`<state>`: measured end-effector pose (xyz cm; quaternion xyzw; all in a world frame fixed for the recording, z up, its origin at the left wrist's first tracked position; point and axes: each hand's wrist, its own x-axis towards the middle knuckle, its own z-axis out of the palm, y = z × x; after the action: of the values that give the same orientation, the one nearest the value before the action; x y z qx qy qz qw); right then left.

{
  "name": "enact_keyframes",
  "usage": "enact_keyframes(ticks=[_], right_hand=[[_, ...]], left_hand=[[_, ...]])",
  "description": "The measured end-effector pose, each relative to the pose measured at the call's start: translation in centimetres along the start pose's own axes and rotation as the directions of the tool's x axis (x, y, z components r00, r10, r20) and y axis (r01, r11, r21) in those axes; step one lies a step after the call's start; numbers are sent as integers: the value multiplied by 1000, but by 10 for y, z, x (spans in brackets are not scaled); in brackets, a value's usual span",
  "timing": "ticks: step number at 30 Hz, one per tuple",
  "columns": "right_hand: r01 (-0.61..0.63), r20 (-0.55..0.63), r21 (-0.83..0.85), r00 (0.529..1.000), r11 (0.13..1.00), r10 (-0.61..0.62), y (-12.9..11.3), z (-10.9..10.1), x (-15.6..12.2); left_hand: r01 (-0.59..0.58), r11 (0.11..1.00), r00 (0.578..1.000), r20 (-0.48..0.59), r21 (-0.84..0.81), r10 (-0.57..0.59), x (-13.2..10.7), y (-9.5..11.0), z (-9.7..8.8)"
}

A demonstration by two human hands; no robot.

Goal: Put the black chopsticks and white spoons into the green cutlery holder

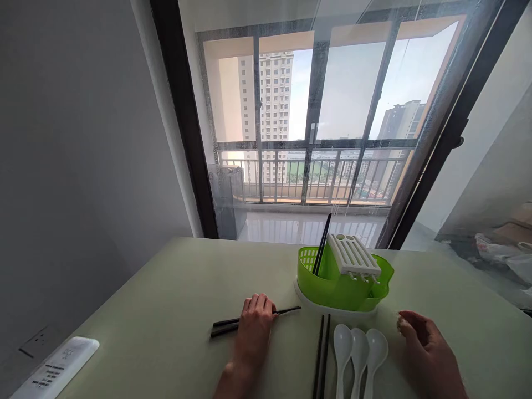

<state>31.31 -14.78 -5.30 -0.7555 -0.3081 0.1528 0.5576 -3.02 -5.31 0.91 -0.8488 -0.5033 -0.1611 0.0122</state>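
My left hand [255,318] is closed over a pair of black chopsticks [226,326] lying nearly sideways on the table, their thin ends poking out to its right. Loosely curled, my right hand [430,352] hovers by the table's right side, with a gap between thumb and fingers and nothing visible in it. Between my hands lie another pair of black chopsticks [322,354] and three white spoons [359,349], bowls pointing away from me. Behind them stands a green utensil holder [336,291] with a white slotted top [353,255]. Two black chopsticks [322,244] lean upright in its left compartment.
The pale green table [166,310] reaches to a glass door with a dark frame [187,122]. A white power strip [58,368] lies at the left edge near a wall socket [36,341]. Plastic bags [499,252] are at the far right.
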Motion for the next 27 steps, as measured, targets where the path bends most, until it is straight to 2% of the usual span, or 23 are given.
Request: enact_keyframes(ticks=[4, 7, 9, 11, 12, 14, 16, 17, 18, 21, 23, 27], right_hand=[[51, -15, -13, 999, 999, -51, 1, -2, -1], [135, -63, -125, 988, 983, -143, -11, -5, -8], [257, -85, -195, 957, 946, -278, -28, -8, -19], [461, -30, -188, 880, 867, -474, -54, -10, -34], [573, 37, -160, 817, 804, -575, -71, -9, -42], [725, 213, -55, 680, 686, -702, -107, -7, -59], [791, 333, 33, 568, 611, -753, -143, 0, -73], [813, 383, 86, 507, 576, -772, -159, 4, -78], [817, 398, 129, 476, 562, -784, -173, 9, -81], [792, 488, 191, 436, 580, -756, -199, 25, -87], [774, 538, 203, 423, 599, -729, -206, 34, -87], [770, 561, 196, 420, 607, -714, -211, 44, -88]], left_hand=[[-50, 998, 996, -73, -34, 47, -1, 6, 3], [-115, 973, 975, -210, -199, 72, -4, 12, 1], [-176, 920, 944, -325, -350, 57, -7, 20, -4], [-200, 823, 919, -392, -532, -30, -11, 33, -13], [-189, 754, 917, -387, -630, -94, -13, 40, -19], [-127, 588, 930, -303, -799, -210, -17, 55, -29], [-64, 458, 946, -200, -887, -256, -19, 67, -37], [-42, 424, 951, -166, -905, -261, -19, 71, -39], [-25, 410, 955, -143, -912, -260, -19, 74, -41], [0, 404, 964, -107, -915, -243, -18, 74, -41], [10, 386, 964, -94, -922, -250, -16, 72, -41], [27, 330, 951, -77, -944, -299, -13, 66, -43]])
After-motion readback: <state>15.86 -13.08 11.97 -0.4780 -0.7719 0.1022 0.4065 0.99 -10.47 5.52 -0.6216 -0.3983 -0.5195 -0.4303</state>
